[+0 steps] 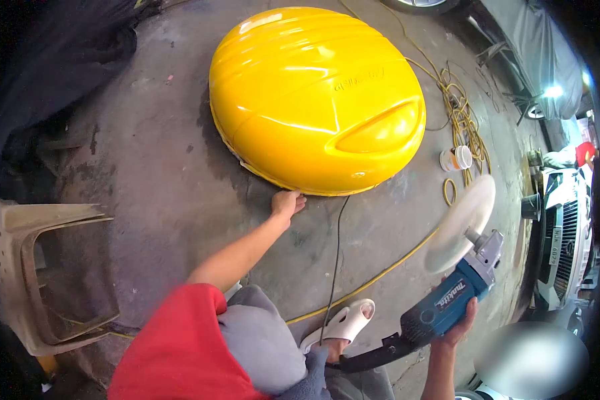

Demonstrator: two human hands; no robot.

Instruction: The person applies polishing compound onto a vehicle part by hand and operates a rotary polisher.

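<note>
A large glossy yellow shell point(300, 100) with ridges and a raised curved bulge rests on the concrete floor. At its near lower rim is my left hand point(289, 203), its fingers at the edge and partly hidden against it; whether they grip it is unclear. My right hand point(461, 323) is wrapped round the body of a teal Makita polisher point(440, 307), held up at the lower right. The polisher's white round pad point(461, 225) faces toward the shell but stands apart from it. A dark cord hangs in front of the shell.
A yellow hose point(463, 117) lies coiled at the right, near a white tub point(456, 159). One hose strand crosses the floor by my sandalled foot point(343, 327). A plastic chair point(40, 267) stands left. At far right are a car front point(564, 240) and a person in red point(585, 154).
</note>
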